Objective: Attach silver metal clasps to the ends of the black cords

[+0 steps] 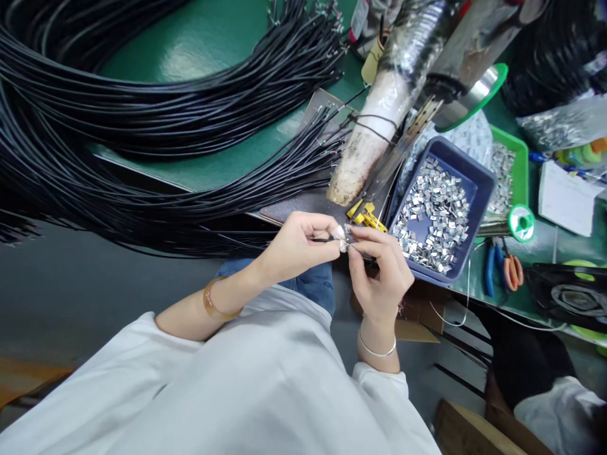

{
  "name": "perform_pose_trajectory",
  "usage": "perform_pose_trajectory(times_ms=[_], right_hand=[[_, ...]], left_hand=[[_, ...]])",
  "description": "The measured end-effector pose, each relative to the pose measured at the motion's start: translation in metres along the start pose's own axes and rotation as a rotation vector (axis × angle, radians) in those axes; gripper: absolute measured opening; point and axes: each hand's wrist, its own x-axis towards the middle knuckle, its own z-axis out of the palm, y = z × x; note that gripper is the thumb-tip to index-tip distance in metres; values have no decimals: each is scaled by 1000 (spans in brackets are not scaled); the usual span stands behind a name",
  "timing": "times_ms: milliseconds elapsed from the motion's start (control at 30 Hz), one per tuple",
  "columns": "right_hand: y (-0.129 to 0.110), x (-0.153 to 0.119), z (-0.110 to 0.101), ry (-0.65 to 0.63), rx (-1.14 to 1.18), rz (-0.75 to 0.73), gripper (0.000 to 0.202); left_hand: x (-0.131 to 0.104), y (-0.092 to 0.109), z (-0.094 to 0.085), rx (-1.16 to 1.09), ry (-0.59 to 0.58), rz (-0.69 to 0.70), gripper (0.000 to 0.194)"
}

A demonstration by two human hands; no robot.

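My left hand [308, 243] pinches the end of a black cable near the table's front edge, with something white round its fingertips. Close against it, my right hand [380, 265] has thumb and fingers pressed together on a small metal piece [348, 239] at the cable's end; its exact shape is too small to tell. Just beyond my fingers lies a yellow tool part [366, 215]. Right of my right hand sits a blue bin [480, 183] holding many small metal clips [439, 215]. Thick bundles of black cables [190, 117] spread across the left side.
A wrapped tube [374, 126] slants over the green table [213, 44]. Farther right are a green tray [520, 164], a solder spool [521, 223], blue-handled pliers [494, 268], orange-handled cutters [513, 273], white paper [569, 197] and a black fan [573, 297]. Cardboard boxes [474, 433] stand below.
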Motion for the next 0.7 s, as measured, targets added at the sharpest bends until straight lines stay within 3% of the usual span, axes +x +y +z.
perform_pose_trajectory(times_ms=[100, 200, 467, 700], right_hand=[[3, -3, 3, 168, 109, 106, 17], [5, -7, 8, 337, 192, 96, 17], [6, -11, 15, 201, 79, 4, 19], [11, -10, 13, 183, 24, -87, 23]], left_hand=[[1, 1, -2, -41, 67, 11, 8], [3, -1, -5, -52, 82, 2, 11], [6, -4, -5, -111, 52, -29, 16], [9, -3, 1, -88, 133, -12, 11]])
